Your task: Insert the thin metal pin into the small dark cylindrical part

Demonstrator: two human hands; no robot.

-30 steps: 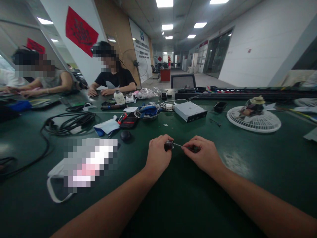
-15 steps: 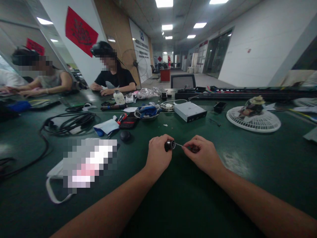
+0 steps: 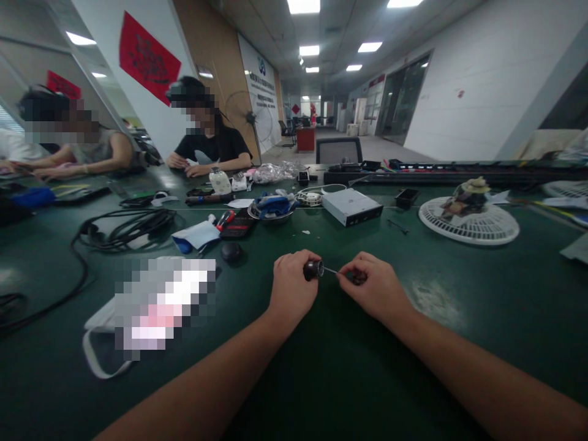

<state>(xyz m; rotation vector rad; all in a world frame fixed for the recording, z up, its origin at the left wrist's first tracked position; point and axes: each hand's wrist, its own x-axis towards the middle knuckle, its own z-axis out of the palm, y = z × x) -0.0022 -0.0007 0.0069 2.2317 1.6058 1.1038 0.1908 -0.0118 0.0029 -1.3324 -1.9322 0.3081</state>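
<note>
My left hand is closed around a dark cylindrical part, whose round open end faces right. Between finger and thumb of my right hand is a thin metal rod. The rod points left, its tip at or just beside the opening of the cylinder; whether it reaches inside I cannot tell. Something dark shows within the curled fingers of my right hand, too small to make out. Both hands are just above the green table.
Beyond my hands lie a silver disc drive, a bowl with blue cloth and a white fan grille with a motor. On the left are a dark mouse, black cables and a blurred device. Two people sit farther left.
Both hands stay almost in place. The rod's tip looks slightly different in position at the cylinder's opening, and the whole view has shifted a little.
</note>
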